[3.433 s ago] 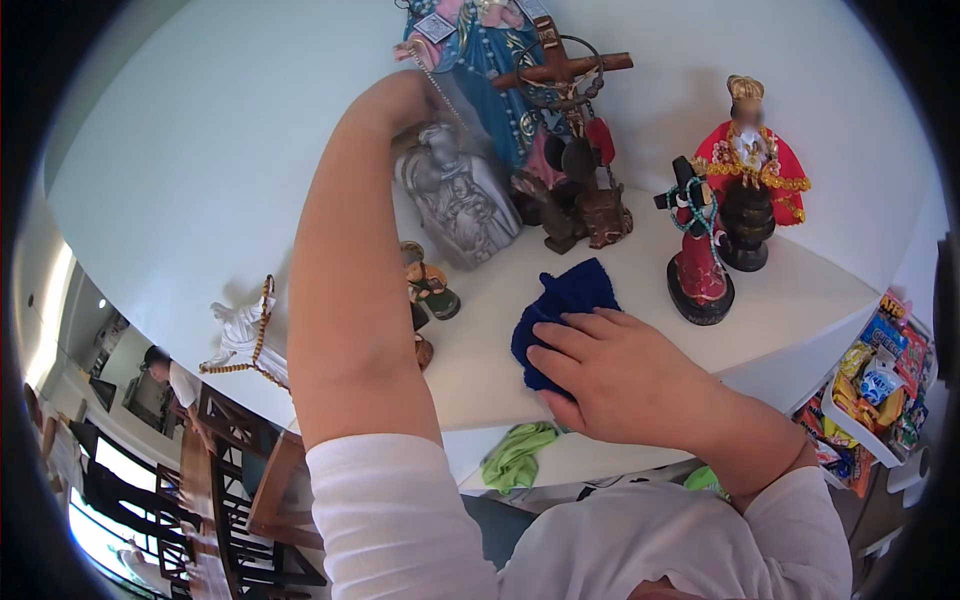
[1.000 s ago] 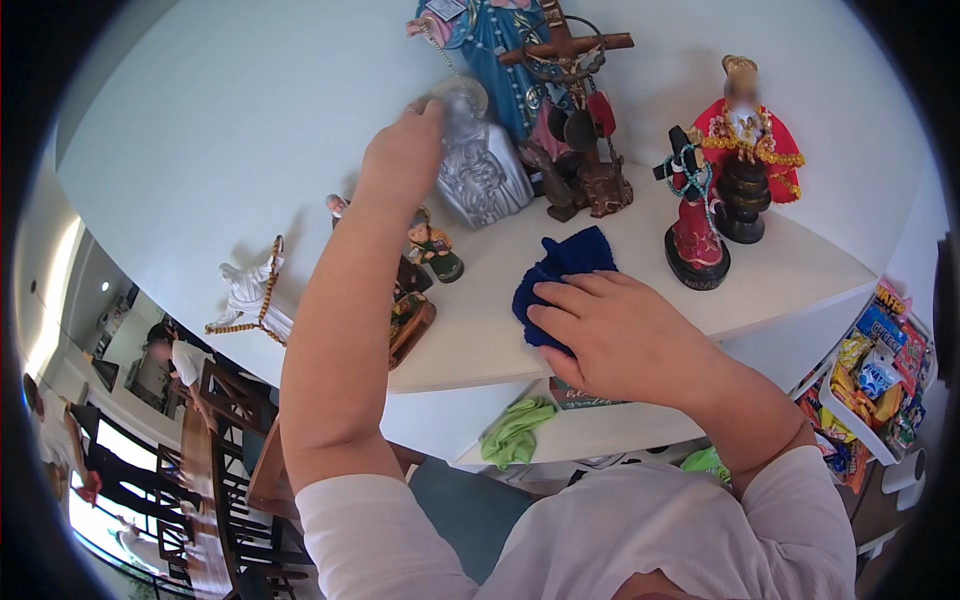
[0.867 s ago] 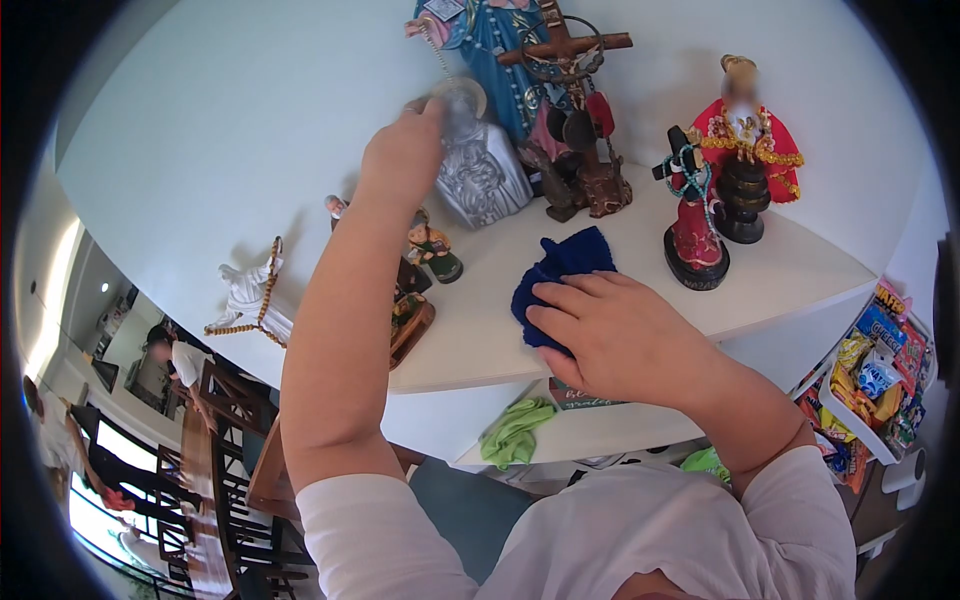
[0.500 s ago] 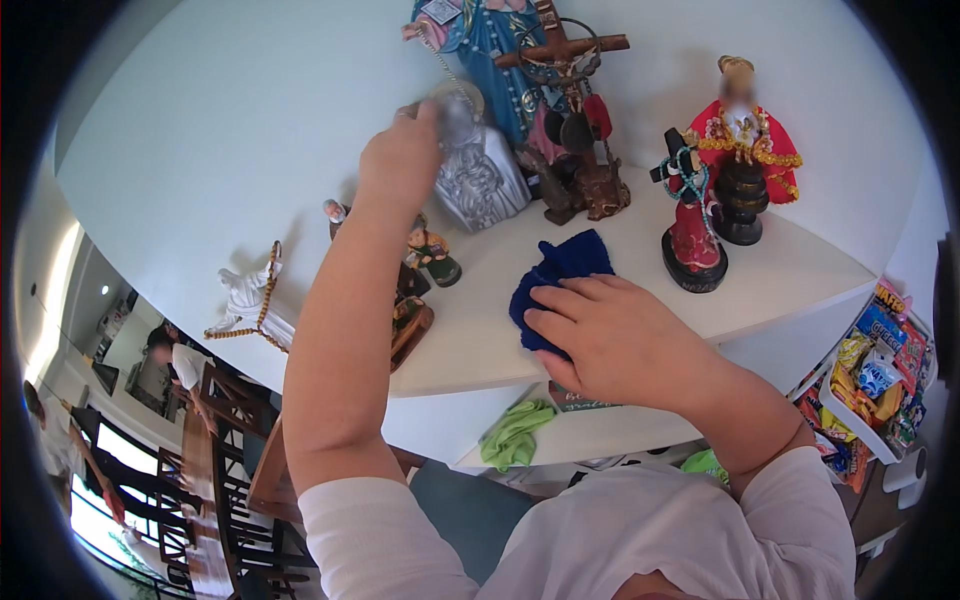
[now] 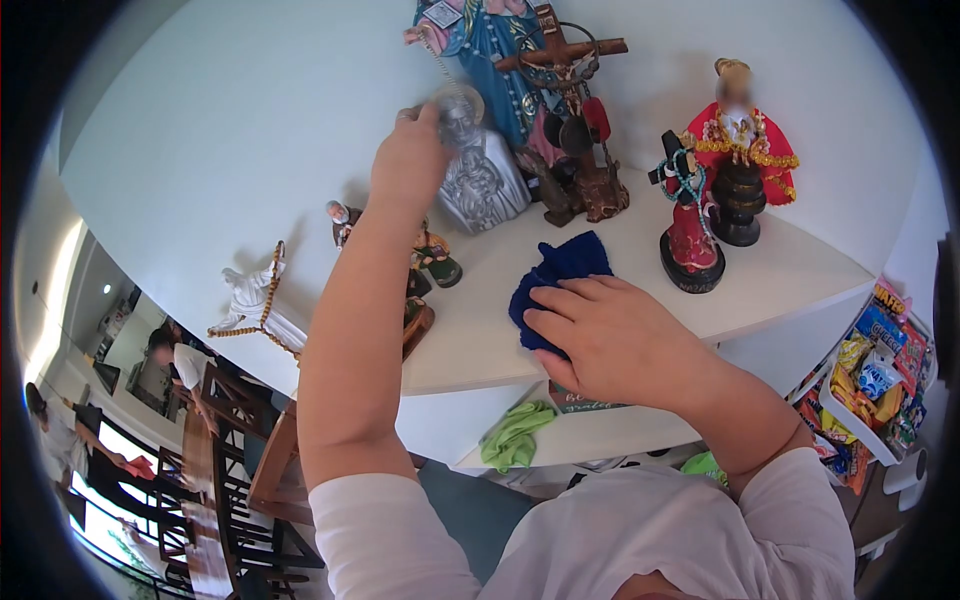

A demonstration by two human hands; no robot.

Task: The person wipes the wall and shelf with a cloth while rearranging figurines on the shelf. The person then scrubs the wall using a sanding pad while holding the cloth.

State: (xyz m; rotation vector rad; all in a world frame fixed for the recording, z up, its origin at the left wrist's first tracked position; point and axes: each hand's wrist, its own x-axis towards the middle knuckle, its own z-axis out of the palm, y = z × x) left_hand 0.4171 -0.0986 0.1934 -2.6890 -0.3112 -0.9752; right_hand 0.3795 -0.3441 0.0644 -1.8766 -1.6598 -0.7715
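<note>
My left hand [image 5: 410,158] is closed, its fingers curled at the upper left edge of a silver religious statue [image 5: 485,185] that stands on the white shelf [image 5: 630,300]. Part of the grip is hidden behind the knuckles. Under my right hand [image 5: 610,335] is a bunched dark blue cloth [image 5: 565,262], gripped and pressed onto the shelf top near its front edge. Directly right of the silver statue stands a wooden crucifix [image 5: 570,55], with a large blue-robed statue [image 5: 490,70] behind. My left forearm partly covers a small green-clad figurine [image 5: 435,258].
Two red-robed figures [image 5: 693,235] stand to the right. A white figurine with a wooden rosary [image 5: 255,300] is at the left. Below hang a green cloth [image 5: 517,435] and, further right, a snack basket [image 5: 870,385]. People and a long table [image 5: 205,500] appear far left.
My left hand and forearm have shifted slightly right, uncovering more of the small figurine on the left. The silver statue's head now shows more clearly. My right hand stays on the cloth.
</note>
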